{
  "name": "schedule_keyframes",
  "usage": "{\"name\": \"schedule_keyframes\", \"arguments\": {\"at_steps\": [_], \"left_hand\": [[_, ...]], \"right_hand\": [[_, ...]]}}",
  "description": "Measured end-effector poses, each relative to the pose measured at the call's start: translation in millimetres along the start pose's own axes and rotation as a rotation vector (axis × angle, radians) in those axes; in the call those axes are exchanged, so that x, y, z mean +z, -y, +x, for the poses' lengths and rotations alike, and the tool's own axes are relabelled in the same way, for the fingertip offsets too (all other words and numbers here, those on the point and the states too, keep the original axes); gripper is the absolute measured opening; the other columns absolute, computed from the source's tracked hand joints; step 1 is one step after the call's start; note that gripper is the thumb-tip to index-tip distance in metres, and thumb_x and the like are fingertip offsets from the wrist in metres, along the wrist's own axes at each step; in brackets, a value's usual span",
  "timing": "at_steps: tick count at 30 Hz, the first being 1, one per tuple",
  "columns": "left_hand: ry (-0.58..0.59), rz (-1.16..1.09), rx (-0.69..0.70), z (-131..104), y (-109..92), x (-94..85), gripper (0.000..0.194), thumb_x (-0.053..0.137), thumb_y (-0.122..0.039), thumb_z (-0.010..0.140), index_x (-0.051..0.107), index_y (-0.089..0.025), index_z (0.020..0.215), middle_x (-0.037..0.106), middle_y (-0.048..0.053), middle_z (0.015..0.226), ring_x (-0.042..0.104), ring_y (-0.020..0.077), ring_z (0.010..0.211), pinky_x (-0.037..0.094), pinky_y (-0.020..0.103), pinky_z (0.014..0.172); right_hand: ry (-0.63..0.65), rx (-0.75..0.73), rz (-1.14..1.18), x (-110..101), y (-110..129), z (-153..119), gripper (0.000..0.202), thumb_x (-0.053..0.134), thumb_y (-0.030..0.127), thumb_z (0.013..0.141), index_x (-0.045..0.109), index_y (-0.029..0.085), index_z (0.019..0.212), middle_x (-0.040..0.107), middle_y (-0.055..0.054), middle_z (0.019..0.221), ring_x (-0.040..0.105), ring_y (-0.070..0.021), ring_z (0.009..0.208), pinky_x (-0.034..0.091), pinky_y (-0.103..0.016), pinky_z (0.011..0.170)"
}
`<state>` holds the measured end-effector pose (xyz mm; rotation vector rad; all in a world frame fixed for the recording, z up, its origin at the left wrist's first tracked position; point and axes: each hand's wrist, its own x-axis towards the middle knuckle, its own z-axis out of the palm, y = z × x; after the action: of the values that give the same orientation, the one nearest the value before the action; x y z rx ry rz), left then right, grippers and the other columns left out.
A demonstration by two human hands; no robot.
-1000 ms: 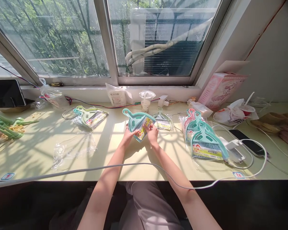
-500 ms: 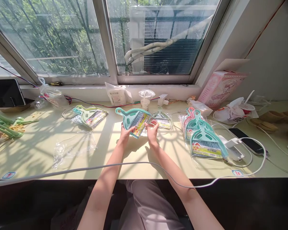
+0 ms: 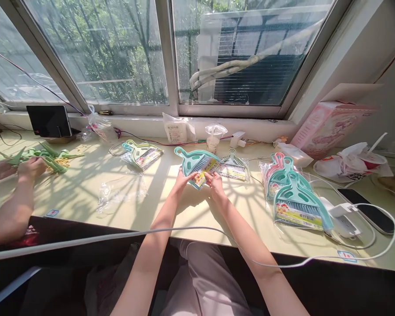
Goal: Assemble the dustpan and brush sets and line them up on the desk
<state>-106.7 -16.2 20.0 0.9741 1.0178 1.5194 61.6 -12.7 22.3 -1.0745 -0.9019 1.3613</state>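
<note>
A teal dustpan and brush set (image 3: 197,164) with a yellow-green label is raised over the table, handle toward the upper left. My left hand (image 3: 183,179) grips its lower left edge. On its lower right side, my right hand (image 3: 214,182) pinches the label end. Just behind on the right lies a green-rimmed dustpan set (image 3: 233,167) in clear wrap. A light green dustpan set (image 3: 143,154) rests to the left, with a crumpled clear bag (image 3: 121,192) in front of it. Several wrapped sets, teal (image 3: 298,199) and pink (image 3: 276,161), are stacked at the right.
A white cable (image 3: 197,228) crosses above my forearms. Another person's hands (image 3: 33,168) hold green leaves (image 3: 52,158) at the left. Along the sill stand a tablet (image 3: 49,120), a cup (image 3: 213,140) and a pink box (image 3: 332,127). A phone (image 3: 365,210) and charger (image 3: 345,221) lie right.
The view has swung left, bringing in more of the other person's arms. Both my hands still hold the teal set, which stays over the table in much the same pose.
</note>
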Motion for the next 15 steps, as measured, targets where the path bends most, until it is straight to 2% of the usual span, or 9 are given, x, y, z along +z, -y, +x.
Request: {"name": "schedule_keyframes", "arguments": {"at_steps": [2,4,6,7,8,9,11,13,15], "left_hand": [[-0.144,0.118,0.049,-4,-12,-10.9,0.071,0.110,-0.036,0.069,0.070,-0.024,0.126,0.071,0.022,0.146,0.054,0.0489,0.159,0.050,0.062,0.126],[-0.415,0.291,0.151,-10,-26,-30.9,0.062,0.102,-0.039,0.079,0.069,-0.024,0.129,0.060,0.026,0.164,0.029,0.0488,0.176,0.044,0.063,0.133],[-0.673,0.487,0.230,-21,-40,-59.3,0.059,0.095,-0.036,0.084,0.067,-0.023,0.134,0.044,0.027,0.180,0.006,0.0457,0.183,0.035,0.067,0.138],[-0.726,0.573,0.231,-27,-46,-75.5,0.058,0.093,-0.033,0.084,0.067,-0.021,0.134,0.040,0.029,0.183,0.002,0.0457,0.184,0.031,0.070,0.139],[-0.753,0.621,0.222,-35,-51,-92.0,0.052,0.091,-0.030,0.082,0.069,-0.021,0.129,0.045,0.031,0.179,0.004,0.0469,0.183,0.027,0.072,0.139],[-0.747,0.644,0.194,-43,-56,-108.1,0.043,0.089,-0.028,0.081,0.071,-0.021,0.119,0.055,0.031,0.171,0.012,0.0492,0.182,0.023,0.073,0.140],[-0.664,0.688,0.101,-63,-62,-136.1,0.025,0.087,-0.024,0.076,0.073,-0.024,0.097,0.075,0.027,0.143,0.040,0.0530,0.170,0.019,0.074,0.141],[-0.483,0.771,0.093,-84,-66,-155.7,0.015,0.085,-0.024,0.076,0.077,-0.028,0.087,0.083,0.019,0.120,0.062,0.0512,0.151,0.025,0.071,0.141],[-0.303,0.875,0.153,-105,-66,-165.9,0.010,0.082,-0.028,0.077,0.082,-0.033,0.085,0.088,0.013,0.109,0.076,0.0479,0.131,0.027,0.069,0.142]], "right_hand": [[0.009,-0.025,-0.005,-1,-1,1,0.039,0.092,0.052,0.077,0.066,0.030,0.095,0.087,-0.009,0.097,0.087,-0.0361,0.103,0.074,-0.052,0.092],[-0.001,-0.027,0.011,-2,-3,3,0.041,0.094,0.051,0.075,0.066,0.030,0.096,0.085,-0.007,0.092,0.086,-0.0353,0.100,0.074,-0.050,0.088],[-0.022,-0.015,0.027,-4,-4,4,0.040,0.093,0.048,0.075,0.066,0.029,0.097,0.085,-0.007,0.092,0.085,-0.0342,0.099,0.073,-0.048,0.087],[-0.031,-0.011,0.033,-4,-5,4,0.039,0.092,0.047,0.076,0.066,0.028,0.098,0.085,-0.008,0.094,0.085,-0.0337,0.100,0.072,-0.047,0.088],[-0.035,-0.011,0.039,-5,-6,5,0.037,0.090,0.045,0.077,0.065,0.028,0.098,0.085,-0.009,0.096,0.085,-0.0334,0.101,0.072,-0.046,0.090],[-0.036,-0.012,0.042,-5,-8,6,0.035,0.089,0.045,0.078,0.065,0.028,0.098,0.085,-0.010,0.098,0.084,-0.0331,0.102,0.071,-0.046,0.090],[-0.022,-0.016,0.049,-6,-11,8,0.035,0.089,0.044,0.077,0.066,0.028,0.098,0.085,-0.010,0.099,0.084,-0.0332,0.102,0.071,-0.046,0.091],[-0.009,-0.018,0.069,-8,-15,11,0.037,0.090,0.045,0.074,0.067,0.028,0.098,0.085,-0.010,0.099,0.084,-0.0337,0.100,0.071,-0.047,0.090],[-0.007,-0.017,0.109,-9,-18,14,0.039,0.091,0.043,0.070,0.068,0.027,0.097,0.086,-0.010,0.101,0.084,-0.0345,0.099,0.072,-0.048,0.089]]}}
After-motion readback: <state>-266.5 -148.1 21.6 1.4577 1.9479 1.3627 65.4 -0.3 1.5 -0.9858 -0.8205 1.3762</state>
